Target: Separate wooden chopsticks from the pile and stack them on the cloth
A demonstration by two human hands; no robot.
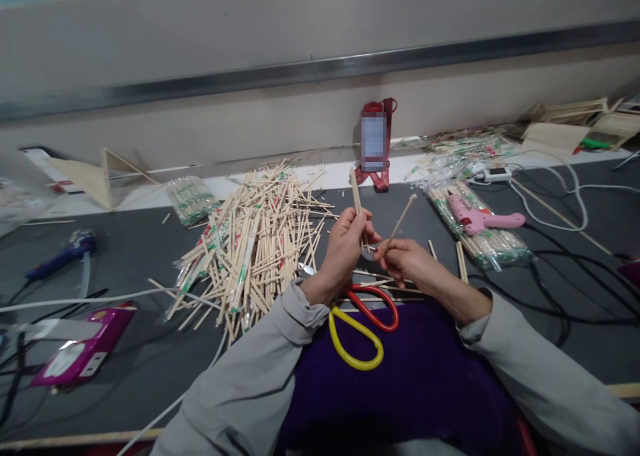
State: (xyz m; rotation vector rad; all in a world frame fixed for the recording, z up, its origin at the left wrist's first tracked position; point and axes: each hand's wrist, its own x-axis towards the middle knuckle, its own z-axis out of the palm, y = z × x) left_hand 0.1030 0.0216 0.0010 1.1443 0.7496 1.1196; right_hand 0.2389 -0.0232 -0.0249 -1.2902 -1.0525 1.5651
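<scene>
My left hand point(345, 243) is closed around a few upright wooden sticks point(356, 193), which look like chopsticks. Close beside it, my right hand point(400, 259) pinches one thin wooden stick point(400, 221) that slants up to the right. Under my wrists lies a pair of scissors with a red handle loop point(385, 319) and a yellow handle loop point(357, 359), its blade partly covered by my left wrist. To the left spreads a large heap of loose chopsticks point(270, 236), some in paper sleeves. A few sticks lie on the table below my hands.
A pink glue gun point(485, 217) rests on packed chopsticks point(483, 243) at the right, among cables. A blue glue gun point(63, 255) and a magenta power strip point(85, 349) lie left. A red-lanyard badge point(374, 143) leans against the wall. Wooden pieces point(95, 179) stand back left.
</scene>
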